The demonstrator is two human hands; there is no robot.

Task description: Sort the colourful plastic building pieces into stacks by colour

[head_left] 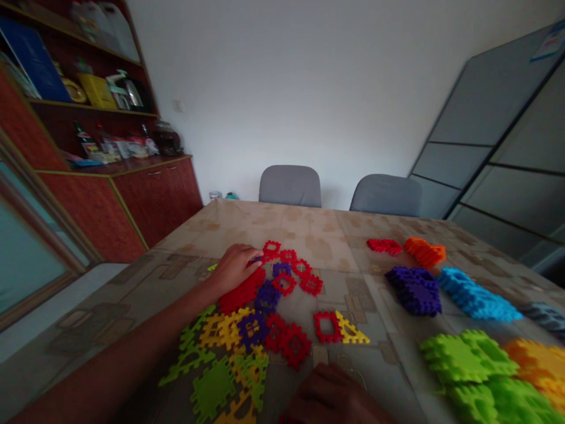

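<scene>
My left hand (238, 268) reaches over the far left of a heap of plastic interlocking pieces. Its fingers rest apart on a red piece (242, 293), and some purple shows between thumb and fingers. At the bottom edge, my right hand (331, 396) is dark and blurred, its fingers curled; a bit of red shows beneath them, partly cut off. Between the hands lie purple pieces (267, 296), red pieces (295, 345), yellow pieces (220, 330) and a green square (214, 388). A red square frame (327, 327) touches a yellow triangle (351, 330).
To the right are sorted stacks: red (384, 246), orange (424, 252), purple (415, 290), blue (479, 294), green (468, 356) and light orange (541, 368). Two grey chairs (290, 185) stand beyond the patterned tablecloth (318, 227). A wooden cabinet (159, 200) is at left.
</scene>
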